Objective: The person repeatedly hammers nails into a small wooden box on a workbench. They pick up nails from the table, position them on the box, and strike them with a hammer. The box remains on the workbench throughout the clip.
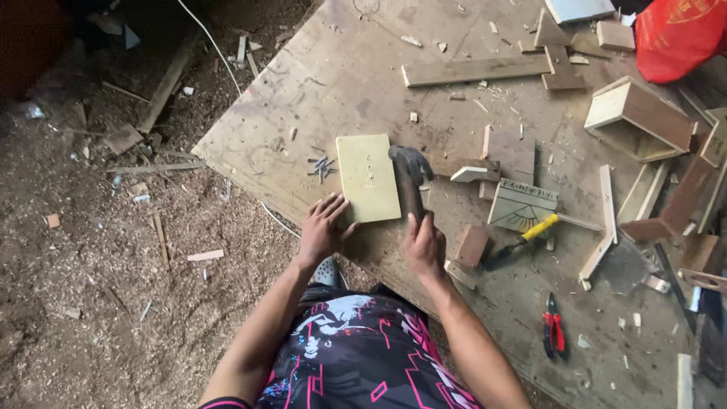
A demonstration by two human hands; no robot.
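Far left: floor (91,250) covered in sawdust and loose wood offcuts. A large plywood tabletop (318,83) sits at an angle, its near-left corner toward the person. On it, a small cluster of nails (321,167) lies just left of a pale rectangular wood panel (367,177), which lies flat near the tabletop's near edge. Left hand (322,227): palm down, fingers spread wide, fingertips resting on the panel's lower-left corner. Hammer (410,182): dark metal head blurred, level with the panel's right edge; handle runs down into the right hand (422,244), fingers wrapped closed around it. Cannot tell whether the head touches the panel. Just right of the hammer head: a small white-edged wood wedge (469,173) and a brown block (473,245) near the right hand. Further right: a pale square piece with a scribed fan pattern (521,204), a yellow-handled tool (522,238) lying beside it, and a long narrow slat (606,220). Upper middle: a long batten (473,71). Right side: an open wooden box (636,119) on its side; red fabric (678,34) in the top corner. Near lower right: red-handled pliers (553,327) on the tabletop, well apart from both hands.
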